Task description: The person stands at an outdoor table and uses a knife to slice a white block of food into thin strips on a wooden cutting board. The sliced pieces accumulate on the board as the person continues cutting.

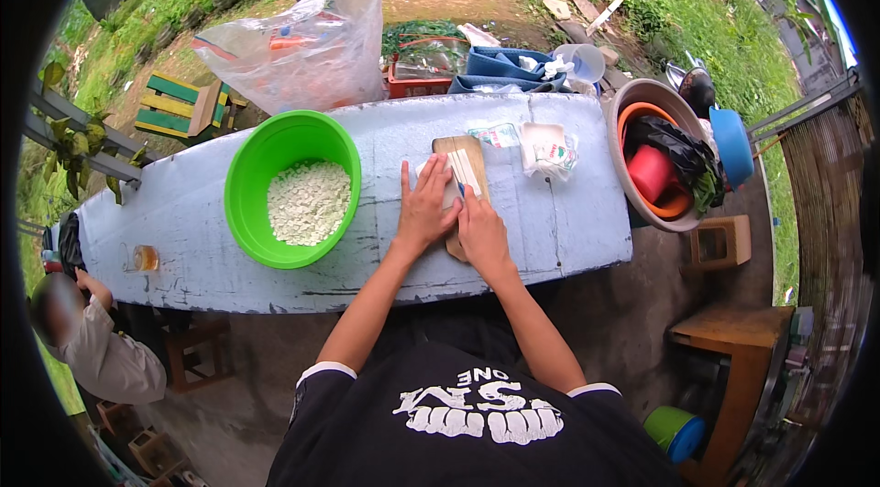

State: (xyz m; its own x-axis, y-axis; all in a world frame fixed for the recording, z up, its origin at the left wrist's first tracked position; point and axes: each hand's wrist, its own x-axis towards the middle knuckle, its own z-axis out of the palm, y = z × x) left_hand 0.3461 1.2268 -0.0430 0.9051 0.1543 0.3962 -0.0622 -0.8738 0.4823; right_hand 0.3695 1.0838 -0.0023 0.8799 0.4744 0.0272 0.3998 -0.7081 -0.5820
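Observation:
On a wooden cutting board (454, 145) lies a pale white food slab (450, 195), cut lengthwise into narrow strips (465, 169) at its right part. My left hand (426, 202) rests flat over the slab's left side, fingers spread, holding it down. My right hand (481, 226) grips a small knife (461, 189) with a little blue showing; its blade is mostly hidden by my fingers. To the left stands a bright green plastic basin (237, 191) with many small white cut pieces (309, 204) in it.
Right of the board lie a printed plastic wrapper (496, 135) and a wrapped white block (543, 143). A large tub (614, 143) of basins stands at the table's right end. A glass mug (144, 258) and a person (103, 349) are at the left. Behind stands a clear plastic sack (323, 68).

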